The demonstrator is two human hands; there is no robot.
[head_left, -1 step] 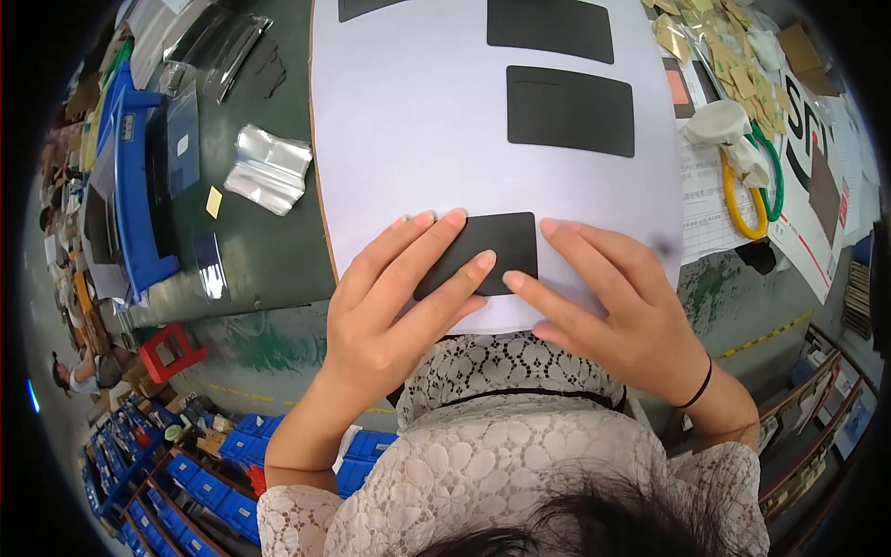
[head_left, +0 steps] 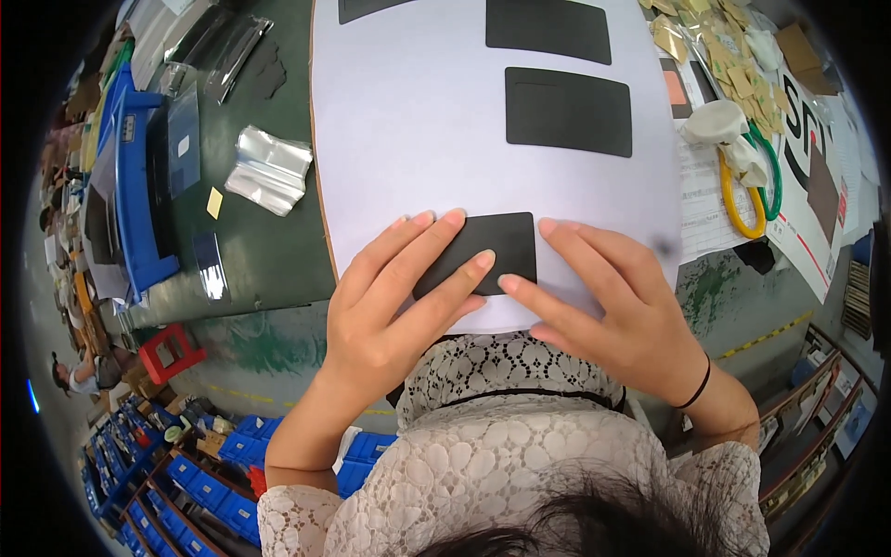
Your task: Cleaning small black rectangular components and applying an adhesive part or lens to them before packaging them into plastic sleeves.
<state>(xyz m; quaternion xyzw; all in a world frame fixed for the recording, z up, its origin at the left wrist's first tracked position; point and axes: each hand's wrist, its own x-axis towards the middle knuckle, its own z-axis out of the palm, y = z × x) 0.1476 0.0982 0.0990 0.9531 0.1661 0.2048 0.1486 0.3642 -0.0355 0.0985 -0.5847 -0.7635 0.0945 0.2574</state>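
Observation:
A black rectangular sheet with rounded corners lies flat on a white board, close to its near edge. Over the sheet's left part rests my left hand, fingers stretched and spread, with one fingertip on its middle. My right hand lies along the sheet's right side, also open. One of its fingertips touches the lower right corner, and another is just beside the upper right corner. Farther up the board are a second black sheet and a third. My left hand hides the near sheet's left edge.
To the left, clear plastic sleeves, a small yellow slip and a blue bin sit on the green table. Scissors with yellow and green handles lie on papers at the right, near several tan pieces.

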